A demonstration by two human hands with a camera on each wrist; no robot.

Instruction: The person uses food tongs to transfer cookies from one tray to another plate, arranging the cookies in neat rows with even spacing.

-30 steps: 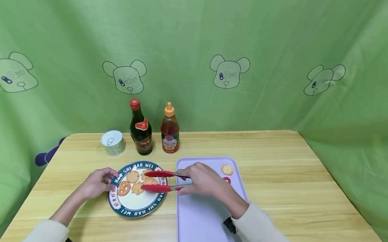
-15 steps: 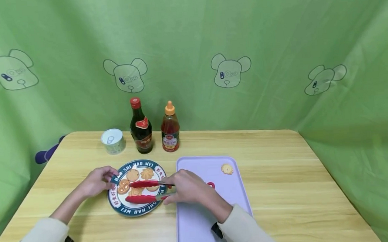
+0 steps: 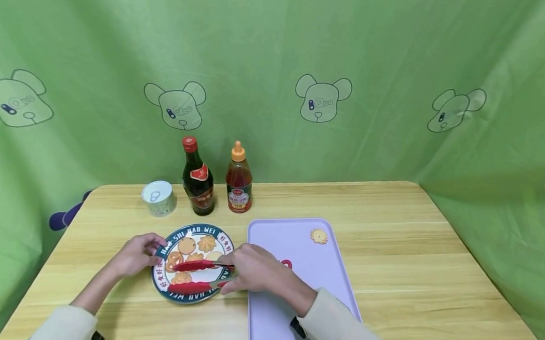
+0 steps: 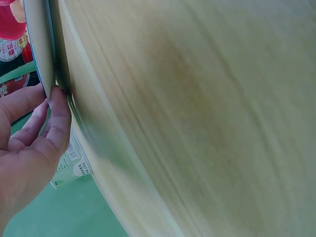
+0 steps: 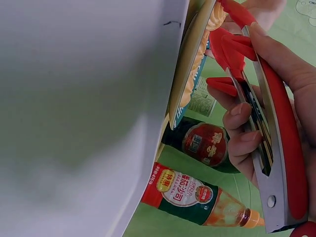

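Observation:
My left hand (image 3: 139,255) pinches the left rim of a round plate (image 3: 186,299) with a dark teal border; the left wrist view shows thumb and fingers (image 4: 60,116) on either side of its edge. My right hand (image 3: 250,267) grips red-tipped metal tongs (image 3: 196,265), held over the plate from the right. The tong arms are spread apart, and a ridged cookie (image 3: 182,277) lies between their tips; whether both tips touch it I cannot tell. Several more cookies rest on the plate, among them a pretzel-shaped one (image 3: 173,259) and a flower-shaped one (image 3: 206,243).
A lilac tray (image 3: 303,282) lies right of the plate, partly under my right forearm, with one cookie (image 3: 318,236) in its far right corner. Behind the plate stand a can (image 3: 159,199), a dark red-capped bottle (image 3: 199,182) and a sauce bottle (image 3: 239,185). A green curtain (image 3: 265,51) hangs behind the table.
My right hand and the tongs have moved left and nearer to me across the plate. A cookie now shows at the plate's front left between the tips. My left hand stays on the rim.

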